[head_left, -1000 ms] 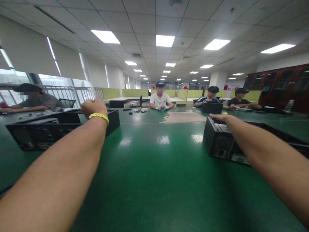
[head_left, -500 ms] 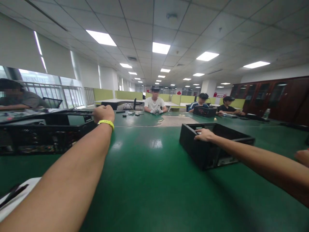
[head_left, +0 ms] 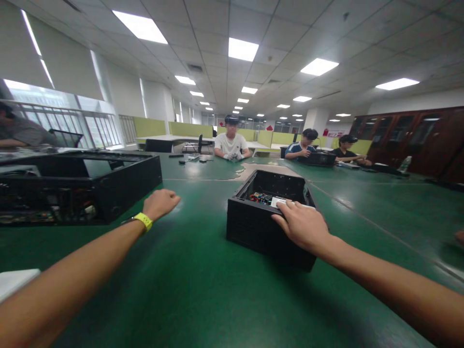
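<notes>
A small open black computer case (head_left: 258,231) stands on the green table (head_left: 203,290) right in front of me, a circuit board visible inside it. My right hand (head_left: 301,224) grips its near right rim, fingers curled over the edge. My left hand (head_left: 160,202), with a yellow wristband, hovers as a loose fist over the table to the left of the case, touching nothing. A larger open black computer case (head_left: 79,186) lies on the table at the left, beyond my left hand.
Three people sit at the far side of the table, one in a white shirt (head_left: 231,144); another black case (head_left: 319,158) stands before them. A person's arm (head_left: 20,133) shows at far left. A white object (head_left: 14,281) lies at the near left edge. Dark cabinets (head_left: 409,140) line the right wall.
My right hand has pulled the small case across the table toward me and to the centre. My left hand left the large case and dropped lower over the table.
</notes>
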`<action>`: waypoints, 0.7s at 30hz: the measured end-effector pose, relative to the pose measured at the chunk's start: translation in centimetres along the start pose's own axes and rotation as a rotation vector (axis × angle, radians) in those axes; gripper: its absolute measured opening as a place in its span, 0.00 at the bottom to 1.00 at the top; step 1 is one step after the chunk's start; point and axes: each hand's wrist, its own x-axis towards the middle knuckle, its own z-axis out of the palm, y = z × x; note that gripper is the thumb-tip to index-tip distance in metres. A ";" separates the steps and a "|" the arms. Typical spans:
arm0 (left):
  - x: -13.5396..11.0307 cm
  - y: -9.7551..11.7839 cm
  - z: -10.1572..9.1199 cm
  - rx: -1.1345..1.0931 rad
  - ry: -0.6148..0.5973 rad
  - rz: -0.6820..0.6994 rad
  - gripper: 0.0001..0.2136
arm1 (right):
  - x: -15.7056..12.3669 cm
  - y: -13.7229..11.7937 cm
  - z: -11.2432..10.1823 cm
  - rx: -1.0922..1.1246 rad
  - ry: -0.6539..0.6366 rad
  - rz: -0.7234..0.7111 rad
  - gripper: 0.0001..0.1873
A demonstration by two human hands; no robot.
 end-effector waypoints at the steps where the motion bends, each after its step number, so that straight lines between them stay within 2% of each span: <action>1: -0.6 -0.4 1.8 0.025 -0.089 0.080 0.11 | -0.2 0.0 0.4 -0.020 0.033 0.008 0.27; 4: -2.1 -1.3 6.4 0.077 -0.259 0.231 0.12 | -0.4 0.7 2.2 -0.042 0.132 0.027 0.28; 7: -2.4 -1.8 9.1 0.139 -0.329 0.260 0.16 | 2.0 3.7 5.1 -0.029 0.183 -0.001 0.29; 9: -2.2 -1.6 9.8 0.193 -0.375 0.279 0.16 | 6.7 6.4 7.1 -0.003 0.117 -0.003 0.28; 11: -2.0 -1.2 9.8 0.233 -0.407 0.300 0.17 | 13.6 8.2 8.2 0.033 -0.024 0.066 0.26; 13: -1.8 -0.6 9.4 0.250 -0.412 0.300 0.17 | 21.3 7.7 8.2 0.069 -0.174 0.205 0.24; 15: -1.7 -0.3 8.9 0.266 -0.401 0.289 0.17 | 27.2 4.1 7.1 0.117 -0.160 0.198 0.24; 17: -1.7 -0.3 8.5 0.273 -0.393 0.292 0.17 | 29.4 -1.8 5.5 0.181 -0.124 0.056 0.22; 19: -1.7 -0.5 8.4 0.275 -0.372 0.299 0.17 | 27.0 -8.7 4.4 0.236 -0.104 -0.162 0.21; 21: -1.8 -0.7 8.5 0.267 -0.352 0.304 0.16 | 21.3 -14.6 4.3 0.282 -0.087 -0.445 0.21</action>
